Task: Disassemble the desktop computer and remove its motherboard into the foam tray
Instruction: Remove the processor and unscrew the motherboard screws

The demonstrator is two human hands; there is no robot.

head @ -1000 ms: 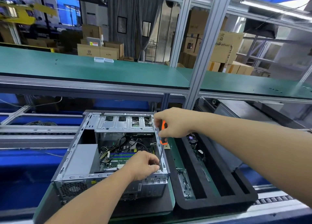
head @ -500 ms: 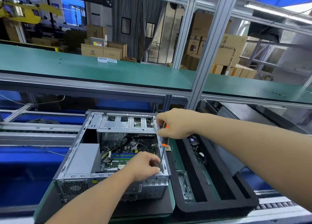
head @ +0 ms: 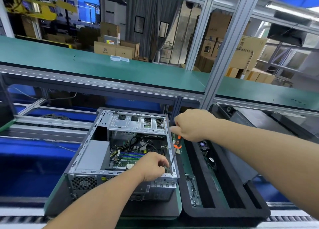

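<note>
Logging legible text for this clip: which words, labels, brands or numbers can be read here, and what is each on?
No text reads clearly enough to quote.
Warning label on a grey box in the background: too small.
Round logo on a cardboard box: blurred.
Dark print on the large cardboard box at right: illegible.
Yellow sticker on the computer case rear: too small.
Motherboard markings: too small.

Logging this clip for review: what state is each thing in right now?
computer case: side open, lying flat
motherboard: inside the case
screwdriver: gripped, shaft angled down into the case
right hand: grips the screwdriver handle
left hand: fingers curled at the shaft's tip; hold unclear
foam tray: holds small parts, no motherboard
</note>
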